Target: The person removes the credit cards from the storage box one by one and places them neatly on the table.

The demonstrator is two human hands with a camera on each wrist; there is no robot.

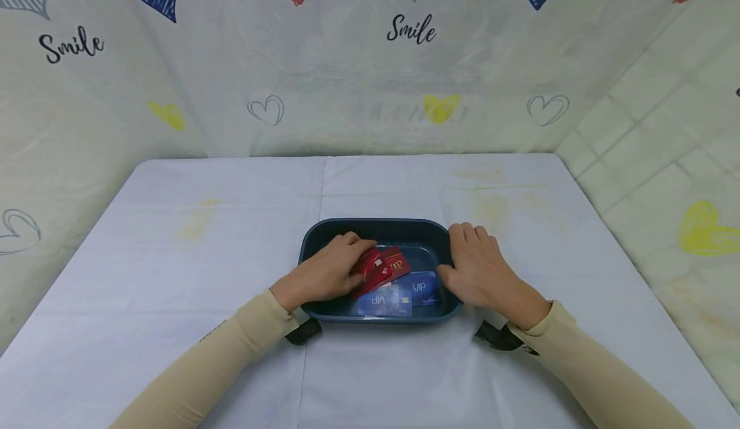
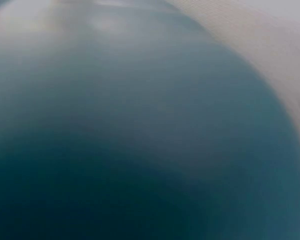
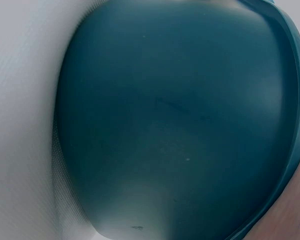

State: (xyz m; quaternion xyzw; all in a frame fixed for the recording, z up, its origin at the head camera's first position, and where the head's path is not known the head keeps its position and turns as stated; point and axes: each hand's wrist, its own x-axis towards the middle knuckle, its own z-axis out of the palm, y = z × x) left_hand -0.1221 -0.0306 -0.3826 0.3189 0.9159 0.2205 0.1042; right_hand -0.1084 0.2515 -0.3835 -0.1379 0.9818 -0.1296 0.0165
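Observation:
A dark blue rectangular tray (image 1: 381, 320) sits on the white-covered table. Inside it are overlapping red cards (image 1: 397, 262) and blue cards (image 1: 384, 302), some with "VIP" print and a chip. My left hand (image 1: 329, 271) reaches over the tray's left side and pinches the red cards between thumb and fingers; its fingers partly hide them. At the right end my right hand (image 1: 488, 275) grips the rim, thumb on the inner side. The tray's outer wall (image 3: 180, 110) fills most of the right wrist view. Only a blurred tray wall (image 2: 140, 100) shows in the left wrist view.
A white cloth (image 1: 231, 243) with faint yellow stains covers the table. Behind it hangs a pale sheet (image 1: 341, 63) printed with hearts and "Smile". Dark wrist straps (image 1: 498, 337) show below the sleeves.

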